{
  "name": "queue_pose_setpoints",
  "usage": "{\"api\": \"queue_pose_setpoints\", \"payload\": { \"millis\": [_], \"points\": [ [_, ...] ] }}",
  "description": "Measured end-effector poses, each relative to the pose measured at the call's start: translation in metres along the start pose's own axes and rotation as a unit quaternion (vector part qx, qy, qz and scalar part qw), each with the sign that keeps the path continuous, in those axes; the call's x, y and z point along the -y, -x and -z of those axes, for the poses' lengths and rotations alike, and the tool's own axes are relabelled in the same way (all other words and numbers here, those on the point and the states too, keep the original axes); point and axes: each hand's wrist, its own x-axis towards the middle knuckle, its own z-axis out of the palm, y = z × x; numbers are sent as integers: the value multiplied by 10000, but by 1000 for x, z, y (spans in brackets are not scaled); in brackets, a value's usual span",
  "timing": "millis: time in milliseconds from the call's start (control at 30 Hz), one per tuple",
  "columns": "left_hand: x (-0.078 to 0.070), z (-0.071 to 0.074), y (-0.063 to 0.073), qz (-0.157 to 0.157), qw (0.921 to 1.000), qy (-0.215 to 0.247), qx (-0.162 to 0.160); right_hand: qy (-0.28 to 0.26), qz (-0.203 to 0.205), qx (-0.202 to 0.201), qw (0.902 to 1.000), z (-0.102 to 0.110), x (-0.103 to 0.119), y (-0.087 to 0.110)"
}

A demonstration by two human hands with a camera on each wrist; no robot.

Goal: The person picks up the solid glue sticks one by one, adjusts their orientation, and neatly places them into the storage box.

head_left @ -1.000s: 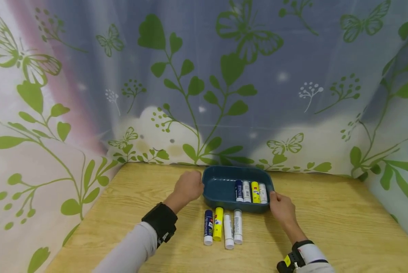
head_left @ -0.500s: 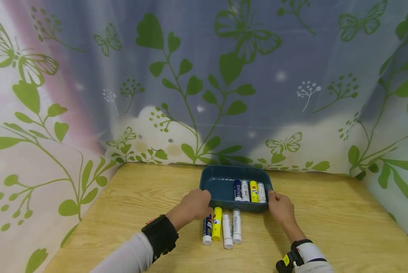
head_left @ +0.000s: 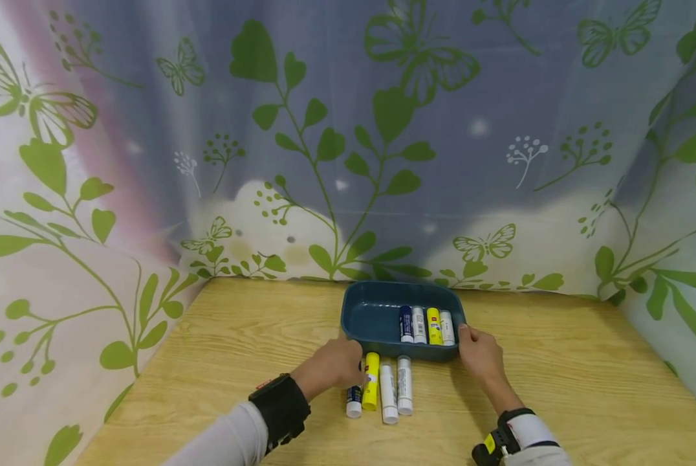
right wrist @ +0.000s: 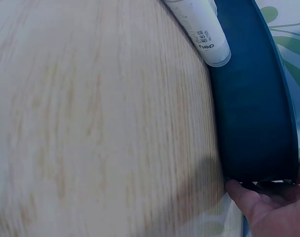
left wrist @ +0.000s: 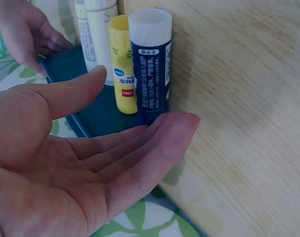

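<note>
My left hand (head_left: pixel 337 364) is over the dark blue glue stick (head_left: pixel 354 402) in front of the tray, hiding its upper part. In the left wrist view, thumb and fingers are spread apart, fingertips by the lower end of that dark blue stick (left wrist: pixel 152 74). To its right lie a yellow glue stick (head_left: pixel 370 383) and two white ones (head_left: pixel 388 395). With thumb and fingers, my right hand (head_left: pixel 482 353) holds the right end of the dark teal tray (head_left: pixel 371 318). Inside, on the right side, a dark blue stick (head_left: pixel 406 323), a yellow one (head_left: pixel 434 325) and two white ones lie in a row.
The wooden table (head_left: pixel 255 317) reaches to a patterned curtain (head_left: pixel 325 162) at the back and both sides. The tray's far edge is close to that curtain. Black bands with devices (head_left: pixel 279 409) are strapped to both wrists.
My left hand has left the tray's left end and come down toward the viewer to the dark blue glue stick. My right hand stays at the tray's right end.
</note>
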Motion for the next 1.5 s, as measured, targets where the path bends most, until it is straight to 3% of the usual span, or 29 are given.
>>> {"api": "queue_pose_setpoints", "payload": {
  "millis": [267, 600, 833, 1500],
  "points": [
    [1, -3, 0, -180, 9997, -83, -116, 31, -30, 33, 10000, 0, 0, 0],
    [7, -4, -3, 17, 9996, -270, -80, 33, -81, 91, 9999, 0, 0, 1],
    [12, -6, -5, 107, 9999, 62, -60, 18, -101, 79, 9999, 0, 0, 1],
    [19, -16, -12, -9, 9997, -103, -236, -2, 20, -150, 9999, -3, -1, 1]
  ]
}}
